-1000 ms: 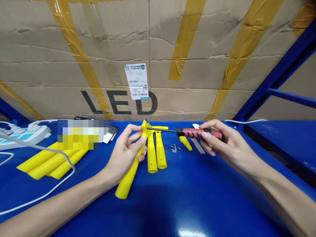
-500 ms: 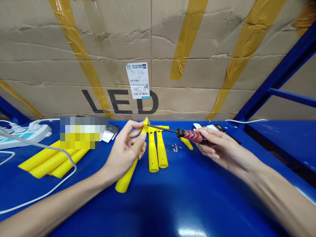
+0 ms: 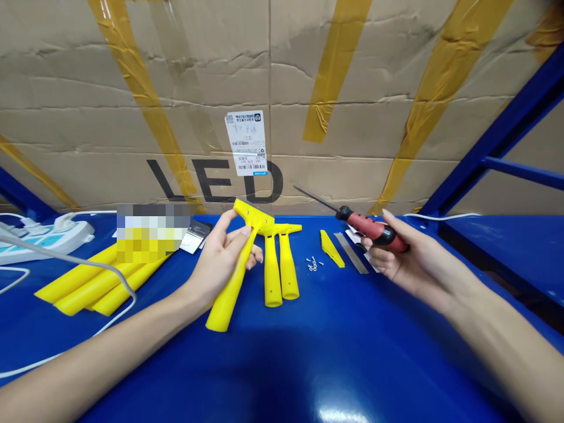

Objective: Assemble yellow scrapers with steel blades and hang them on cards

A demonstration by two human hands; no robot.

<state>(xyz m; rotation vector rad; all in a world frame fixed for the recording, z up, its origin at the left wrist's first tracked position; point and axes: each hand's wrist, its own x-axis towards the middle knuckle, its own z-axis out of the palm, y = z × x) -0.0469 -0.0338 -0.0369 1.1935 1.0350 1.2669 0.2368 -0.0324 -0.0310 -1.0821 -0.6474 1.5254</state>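
Note:
My left hand (image 3: 227, 249) is closed round a yellow plastic scraper (image 3: 229, 282), a hollow handle with a wide T-shaped head; two screws show in its face. In my right hand (image 3: 396, 249) is a screwdriver (image 3: 374, 228) with a red and black grip, its tip pointing up and left, apart from the scraper. Two more yellow scraper handles (image 3: 273, 273) lie side by side just right of the left hand. Several small screws (image 3: 314, 264) are scattered on the blue surface. Beside them lie a yellow wedge-shaped head piece (image 3: 331, 249) and a flat metal strip (image 3: 351, 254).
Several yellow handles (image 3: 83, 296) lie at the left, partly under a blurred patch. A white power strip (image 3: 48, 239) and its cable (image 3: 110, 270) are further left. Behind stands a cardboard box (image 3: 308, 170); a blue metal frame (image 3: 497, 123) rises at the right.
The screwdriver has come away from the scraper head and moved right, its tip now raised. My left hand has turned the scraper so its head's broad face shows.

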